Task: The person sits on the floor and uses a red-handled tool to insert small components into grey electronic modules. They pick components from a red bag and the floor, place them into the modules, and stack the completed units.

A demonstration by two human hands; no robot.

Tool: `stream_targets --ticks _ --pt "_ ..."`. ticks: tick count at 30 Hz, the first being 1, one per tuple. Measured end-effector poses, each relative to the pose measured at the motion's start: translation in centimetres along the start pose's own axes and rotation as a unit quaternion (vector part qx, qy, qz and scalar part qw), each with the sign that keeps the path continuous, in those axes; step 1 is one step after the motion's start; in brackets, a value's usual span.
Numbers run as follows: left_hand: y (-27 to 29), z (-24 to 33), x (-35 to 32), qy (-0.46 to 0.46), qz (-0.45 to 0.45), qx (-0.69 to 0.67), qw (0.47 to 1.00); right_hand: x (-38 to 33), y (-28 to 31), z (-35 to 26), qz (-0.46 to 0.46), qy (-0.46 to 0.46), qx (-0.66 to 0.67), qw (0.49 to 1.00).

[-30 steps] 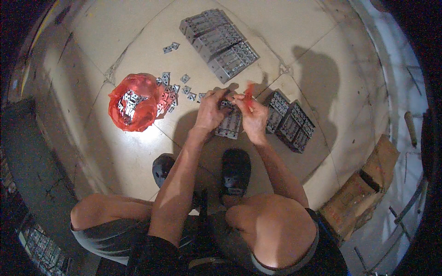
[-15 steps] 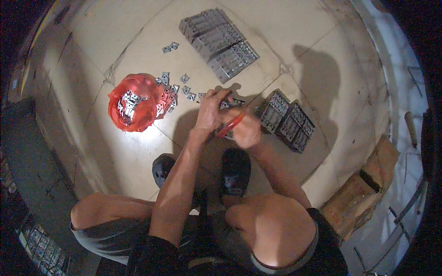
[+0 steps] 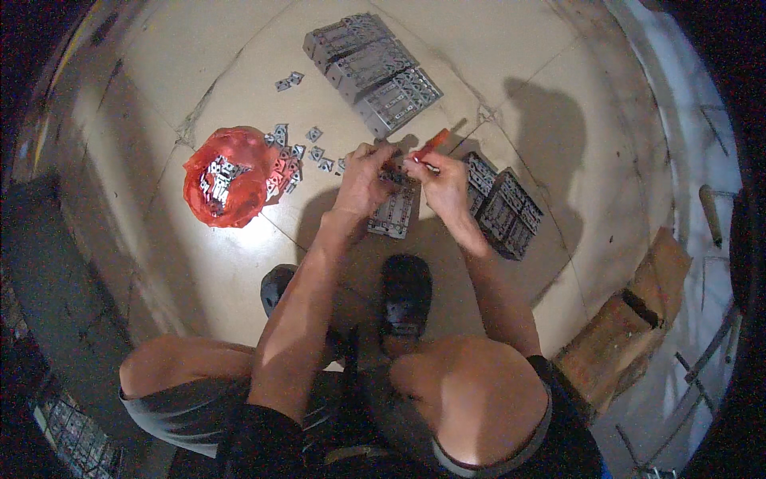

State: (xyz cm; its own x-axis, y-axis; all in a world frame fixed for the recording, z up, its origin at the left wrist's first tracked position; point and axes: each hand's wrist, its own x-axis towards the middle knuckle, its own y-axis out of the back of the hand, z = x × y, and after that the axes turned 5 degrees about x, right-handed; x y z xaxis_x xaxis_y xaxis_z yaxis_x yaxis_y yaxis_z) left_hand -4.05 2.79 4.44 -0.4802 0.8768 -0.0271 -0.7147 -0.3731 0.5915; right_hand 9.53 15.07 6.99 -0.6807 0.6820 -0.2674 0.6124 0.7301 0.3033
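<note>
A grey rectangular metal block (image 3: 391, 217) with rows of holes and slots is on the floor in front of my feet. My left hand (image 3: 363, 182) is closed over its far left part, and its curled fingers hide that end. My right hand (image 3: 445, 185), just right of the block's far end, is closed on a screwdriver (image 3: 433, 145) with a translucent red handle. The handle slants up and away to the right, and the fingers partly cover the tool. Several small grey metal plates (image 3: 317, 153) lie loose left of my left hand.
A red plastic bag (image 3: 227, 177) with small metal plates stands at the left. Similar grey blocks form a row (image 3: 371, 68) at the far side, and two more (image 3: 511, 214) sit right of my right hand. A torn cardboard box (image 3: 614, 339) lies at the lower right.
My right hand has turned, and the screwdriver's red handle has swung from across the block to pointing up and right. More of the block shows. My left hand stays near the same place.
</note>
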Motion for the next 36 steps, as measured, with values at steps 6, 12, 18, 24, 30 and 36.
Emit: stream_targets --ticks 6,12,18,24,30,36 --pt "1.2 -0.2 -0.9 -0.05 -0.035 0.023 0.998 -1.7 -0.3 -1.3 -0.029 0.023 0.015 0.999" --pt "1.3 0.4 -1.9 -0.072 -0.005 0.067 0.995 -2.6 -0.8 -0.3 -0.021 0.049 -0.003 0.999" --pt "1.8 -0.1 -1.8 -0.05 -0.072 0.092 0.992 -2.9 -0.9 -0.6 -0.027 0.06 0.001 0.998" --pt "1.2 -1.2 -1.9 0.106 0.009 -0.147 0.983 -3.6 -0.8 -1.1 -0.039 0.066 -0.068 0.995" --pt "-0.7 0.1 -1.8 0.212 0.07 -0.127 0.966 -3.6 -1.8 -1.0 0.025 0.094 0.002 0.995" --pt "-0.8 0.4 -1.7 0.257 0.046 -0.1 0.96 -3.5 -1.3 -0.6 -0.023 0.117 -0.046 0.992"
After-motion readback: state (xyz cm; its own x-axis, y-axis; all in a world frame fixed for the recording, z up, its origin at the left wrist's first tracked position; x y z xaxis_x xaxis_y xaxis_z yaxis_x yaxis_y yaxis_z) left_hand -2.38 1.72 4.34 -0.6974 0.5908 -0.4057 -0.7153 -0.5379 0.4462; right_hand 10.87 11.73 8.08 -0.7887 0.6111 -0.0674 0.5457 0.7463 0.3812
